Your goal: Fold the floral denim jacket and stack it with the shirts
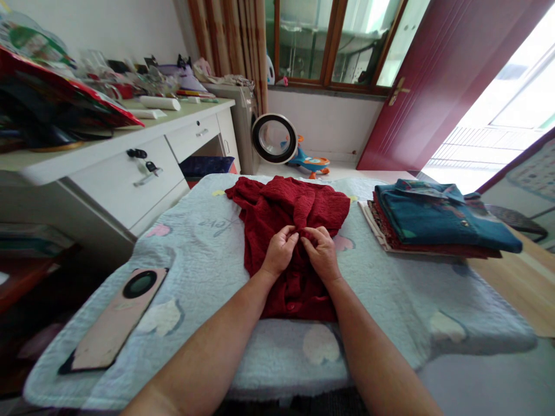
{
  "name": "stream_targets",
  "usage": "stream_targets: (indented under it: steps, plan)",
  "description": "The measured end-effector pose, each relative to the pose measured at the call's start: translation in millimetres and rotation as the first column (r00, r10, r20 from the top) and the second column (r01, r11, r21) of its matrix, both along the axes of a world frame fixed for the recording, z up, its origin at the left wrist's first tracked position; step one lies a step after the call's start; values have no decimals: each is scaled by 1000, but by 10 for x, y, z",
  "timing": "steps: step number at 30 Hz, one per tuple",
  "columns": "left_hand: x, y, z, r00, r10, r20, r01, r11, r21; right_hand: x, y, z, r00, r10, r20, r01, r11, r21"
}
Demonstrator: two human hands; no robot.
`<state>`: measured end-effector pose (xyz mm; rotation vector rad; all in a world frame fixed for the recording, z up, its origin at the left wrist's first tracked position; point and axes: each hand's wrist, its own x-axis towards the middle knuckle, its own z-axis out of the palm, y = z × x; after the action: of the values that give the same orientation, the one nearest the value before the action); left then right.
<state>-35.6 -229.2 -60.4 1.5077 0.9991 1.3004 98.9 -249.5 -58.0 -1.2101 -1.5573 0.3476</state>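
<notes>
A dark red garment [281, 208] lies mid-table, stretching from the far edge of the blanket-covered table [390, 318] towards the near edge. Left hand [280, 252] and right hand [321, 253] pinch its front between thumbs and fingers. The crinkled cloth looks light, soft, unlikely to slip; the buttoned front seems the best hold. Blanket lettering [217, 224] perhaps reads "Love", upside down.

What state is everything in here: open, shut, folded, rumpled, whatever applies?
Red garment: rumpled, lying on the blanket
Left hand: fingers pinched on the red garment
Right hand: fingers pinched on the red garment
Clothes pile: folded, stacked
Phone: lying flat
Washing machine door: open
Red door: open
Desk drawers: shut
Curtain: gathered beside the window
</notes>
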Motion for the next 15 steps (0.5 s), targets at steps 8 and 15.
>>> stream_targets:
  steps: [8, 15]
  plan:
    - [13, -41, 24, 971, 230, -57, -223, 968, 113, 10, -18, 51, 993, -105, -50, 110, 988, 105]
    - [6, -122, 66, 914, 368, -171, -325, 916, 237, 21, -20, 65, 983, -168, -69, 175, 978, 114]
